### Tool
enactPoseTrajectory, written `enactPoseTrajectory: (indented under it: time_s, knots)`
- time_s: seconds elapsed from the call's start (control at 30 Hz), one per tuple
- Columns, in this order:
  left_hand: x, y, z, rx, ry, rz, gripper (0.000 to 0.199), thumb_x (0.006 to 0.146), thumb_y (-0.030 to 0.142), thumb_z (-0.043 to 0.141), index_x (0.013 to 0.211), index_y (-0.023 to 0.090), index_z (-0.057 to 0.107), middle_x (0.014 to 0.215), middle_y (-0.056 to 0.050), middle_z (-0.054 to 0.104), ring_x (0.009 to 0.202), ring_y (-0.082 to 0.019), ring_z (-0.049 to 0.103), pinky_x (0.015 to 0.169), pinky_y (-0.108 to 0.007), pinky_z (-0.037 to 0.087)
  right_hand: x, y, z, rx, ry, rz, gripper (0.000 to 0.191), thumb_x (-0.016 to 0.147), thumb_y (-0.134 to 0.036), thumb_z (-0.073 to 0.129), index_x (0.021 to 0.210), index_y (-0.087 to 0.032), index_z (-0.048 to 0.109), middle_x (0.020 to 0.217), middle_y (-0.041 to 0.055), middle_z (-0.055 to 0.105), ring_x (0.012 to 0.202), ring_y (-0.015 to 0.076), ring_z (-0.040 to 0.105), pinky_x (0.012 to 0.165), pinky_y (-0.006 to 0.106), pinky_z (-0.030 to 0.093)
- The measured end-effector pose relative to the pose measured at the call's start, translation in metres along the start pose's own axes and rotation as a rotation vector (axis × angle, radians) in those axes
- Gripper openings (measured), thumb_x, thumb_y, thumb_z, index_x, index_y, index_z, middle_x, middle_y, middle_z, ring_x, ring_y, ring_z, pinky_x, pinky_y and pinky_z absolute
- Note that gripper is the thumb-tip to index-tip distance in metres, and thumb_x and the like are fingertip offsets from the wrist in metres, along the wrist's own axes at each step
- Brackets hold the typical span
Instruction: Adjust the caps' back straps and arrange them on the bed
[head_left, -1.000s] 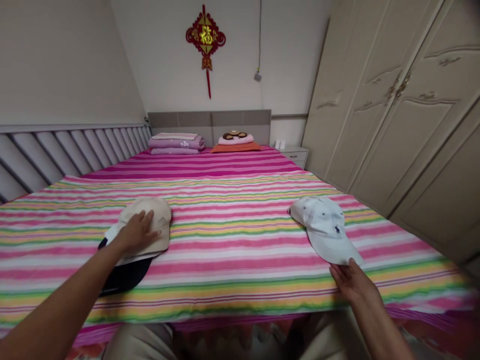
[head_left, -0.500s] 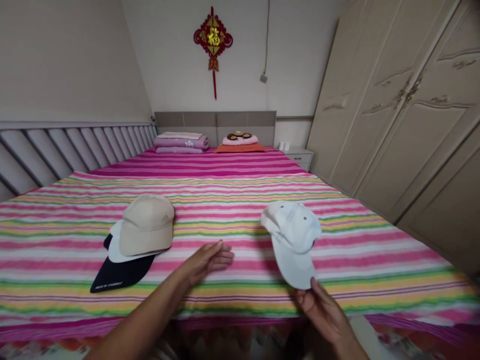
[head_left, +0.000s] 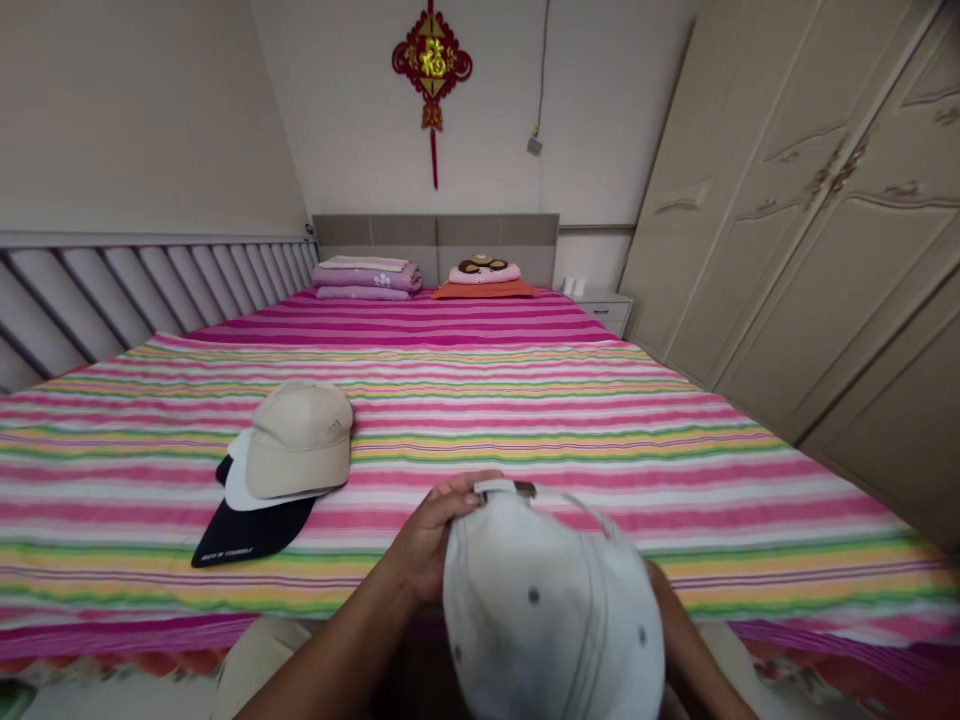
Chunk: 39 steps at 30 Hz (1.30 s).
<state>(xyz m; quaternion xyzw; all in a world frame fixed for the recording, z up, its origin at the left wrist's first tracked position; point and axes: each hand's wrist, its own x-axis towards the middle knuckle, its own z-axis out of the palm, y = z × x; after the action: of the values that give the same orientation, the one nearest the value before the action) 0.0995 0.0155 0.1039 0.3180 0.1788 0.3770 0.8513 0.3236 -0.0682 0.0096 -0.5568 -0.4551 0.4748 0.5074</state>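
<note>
Close to me, above the bed's near edge, a white baseball cap (head_left: 555, 610) is held up with its crown toward me. My left hand (head_left: 439, 525) is closed on the strap at the cap's back opening, thumb on top. At the cap's right side is my right hand (head_left: 660, 590), mostly hidden behind the crown and closed on the cap; its fingers do not show. The cap's brim is out of sight. To the left on the bed, a beige cap (head_left: 300, 440) lies on a white cap (head_left: 238, 478), which lies on a dark navy cap (head_left: 251, 530) with lettering on its brim.
A striped sheet covers the bed (head_left: 450, 400). Folded purple bedding (head_left: 367, 278) and a pink and orange pile (head_left: 484, 280) lie by the headboard (head_left: 397, 232). A railing (head_left: 172, 290) runs along the left, a wardrobe (head_left: 772, 220) along the right, beside a nightstand (head_left: 606, 308).
The white cap has come off the bed toward me and turned crown-up. My left hand has moved right and taken hold of its strap. My right hand has gone behind the cap.
</note>
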Motion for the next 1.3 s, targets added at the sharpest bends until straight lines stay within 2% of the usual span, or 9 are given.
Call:
enactPoseTrajectory:
  time_s: [0.1,0.17,0.23,0.3,0.4,0.53,0.97,1.13,1.3]
  knots:
    - [-0.011,-0.007,0.007,0.119,0.017,-0.027,0.028,0.056,0.014,0.069,0.084,0.012,0.067,0.069,-0.006,0.068,0.059,-0.014,0.061,0.059,-0.025,0.046,-0.002,-0.054,0.003,-0.064,0.178,-0.159,0.035,0.077,-0.05,0.048,0.085,-0.02,0.062,0.08,0.0067,0.065,0.079,0.0229,0.057,0.074,0.035,0.043]
    - [-0.014,-0.01,0.008,0.176,0.023,-0.033,0.029,0.055,0.017,0.073,0.083,0.013,0.067,0.069,-0.005,0.068,0.058,-0.013,0.061,0.058,-0.024,0.045,-0.01,-0.079,0.018,-0.112,0.003,-0.24,0.042,0.075,-0.054,0.047,0.092,-0.019,0.062,0.095,0.0096,0.064,0.088,0.0238,0.055,0.079,0.035,0.042]
    - [-0.017,-0.01,0.007,0.216,0.022,-0.035,0.031,0.054,0.018,0.074,0.084,0.015,0.067,0.067,-0.005,0.068,0.056,-0.012,0.06,0.056,-0.022,0.044,-0.016,-0.091,0.034,-0.051,-0.187,-0.207,0.04,0.076,-0.055,0.047,0.083,-0.018,0.061,0.077,0.007,0.063,0.067,0.0176,0.055,0.062,0.029,0.044]
    - [-0.019,-0.008,0.006,0.255,0.003,-0.05,0.034,0.053,0.019,0.075,0.086,0.015,0.067,0.068,-0.004,0.068,0.056,-0.011,0.059,0.055,-0.021,0.043,-0.019,-0.093,0.047,0.072,-0.282,-0.114,0.034,0.074,-0.051,0.052,0.069,-0.018,0.053,0.052,-0.0012,0.053,0.043,0.0097,0.043,0.042,0.022,0.034]
    - [-0.021,-0.005,0.006,0.383,-0.017,-0.101,0.029,0.053,0.02,0.075,0.08,0.013,0.067,0.066,-0.003,0.066,0.055,-0.009,0.056,0.054,-0.019,0.041,-0.018,-0.09,0.055,0.194,-0.303,-0.069,0.033,0.071,-0.046,0.06,0.063,-0.018,0.046,0.044,-0.0067,0.042,0.037,0.0049,0.031,0.038,0.019,0.022]
    - [-0.022,-0.004,0.008,0.534,0.02,-0.187,0.02,0.053,0.02,0.074,0.069,0.012,0.064,0.055,0.003,0.058,0.047,-0.004,0.045,0.047,-0.015,0.032,-0.016,-0.09,0.057,0.212,-0.334,-0.08,0.034,0.069,-0.045,0.063,0.062,-0.015,0.048,0.049,-0.0053,0.042,0.042,0.0043,0.03,0.041,0.02,0.02]
    - [-0.017,-0.023,0.016,0.441,0.038,-0.148,0.031,0.037,0.03,0.079,0.045,0.012,0.056,0.04,0.003,0.049,0.036,-0.003,0.035,0.038,-0.018,0.021,-0.017,-0.077,0.073,0.608,-0.478,0.041,0.034,0.063,-0.039,0.068,0.054,-0.017,0.043,0.039,-0.0056,0.044,0.033,0.0051,0.036,0.034,0.017,0.019]
    - [-0.015,-0.031,0.011,0.355,0.039,-0.153,0.03,0.037,0.033,0.078,0.041,0.012,0.057,0.034,0.003,0.047,0.032,-0.002,0.032,0.035,-0.018,0.018,-0.016,-0.075,0.071,0.545,-0.516,0.015,0.036,0.059,-0.042,0.07,0.053,-0.016,0.047,0.044,-0.0035,0.048,0.039,0.007,0.044,0.039,0.018,0.027]
    - [-0.015,-0.036,-0.007,0.271,-0.047,-0.164,0.032,0.035,0.034,0.08,0.042,0.012,0.059,0.037,0.001,0.051,0.031,-0.004,0.038,0.034,-0.017,0.022,-0.02,-0.079,0.066,0.241,-0.617,-0.112,0.032,0.074,-0.044,0.057,0.063,-0.014,0.052,0.058,0.0013,0.055,0.051,0.0095,0.048,0.048,0.021,0.032]
